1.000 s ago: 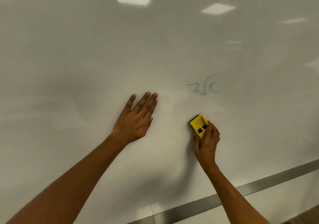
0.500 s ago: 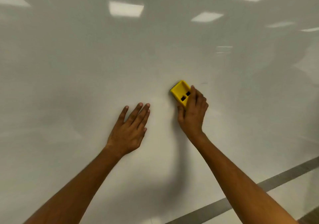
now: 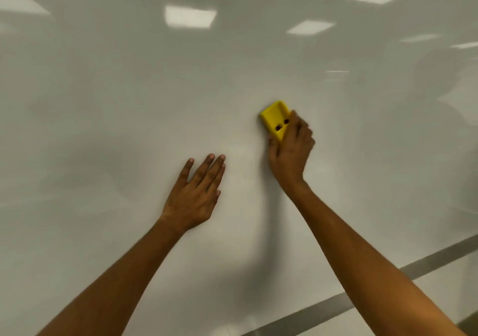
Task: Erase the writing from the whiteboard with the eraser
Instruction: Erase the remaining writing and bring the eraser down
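Reflections of ceiling light panels (image 3: 190, 16) gleam well above the fingers. A grey metal strip (image 3: 426, 264) runs aslant, far below them.

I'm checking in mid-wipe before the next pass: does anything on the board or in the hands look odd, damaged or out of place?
Nothing stands out. The right hand holds the yellow eraser against the whiteboard, and the left hand lies flat on it with straight fingers. No writing shows on the board in view, only reflected ceiling lights.
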